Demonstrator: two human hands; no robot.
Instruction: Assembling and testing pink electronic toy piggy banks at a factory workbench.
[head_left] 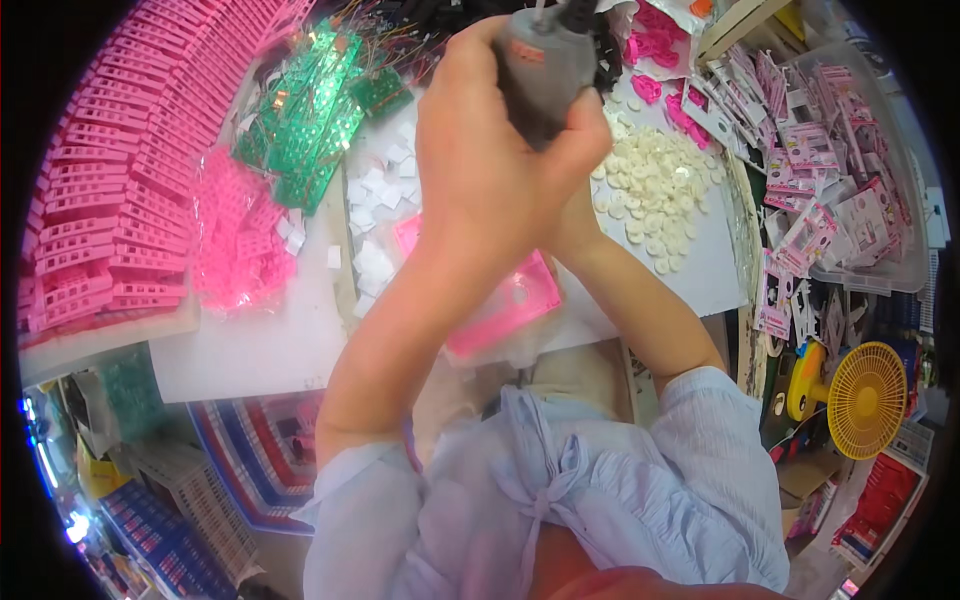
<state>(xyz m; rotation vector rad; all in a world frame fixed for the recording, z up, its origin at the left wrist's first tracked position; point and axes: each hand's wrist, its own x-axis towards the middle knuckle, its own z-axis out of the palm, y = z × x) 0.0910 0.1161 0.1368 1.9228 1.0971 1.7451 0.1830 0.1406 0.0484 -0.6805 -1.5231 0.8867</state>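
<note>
My left hand [500,160] is wrapped around a grey electric screwdriver [545,70], its cord rising at the top edge of the view. The tool is held high, close to the camera. My right forearm [640,290] comes in from the right and passes behind the left hand. Most of my right hand [572,215] is hidden there, so its fingers cannot be made out. Below my wrists a bright pink plastic case [515,300] lies on the white worktop [250,350], partly covered by my left forearm.
Stacked pink plastic housings [130,190] fill the left side, beside a bag of pink parts [235,230] and green circuit boards [310,110]. White square pieces [375,190] and round cream pieces [655,180] lie loose. A clear bin [905,265] of printed packs and a yellow fan [867,400] stand right.
</note>
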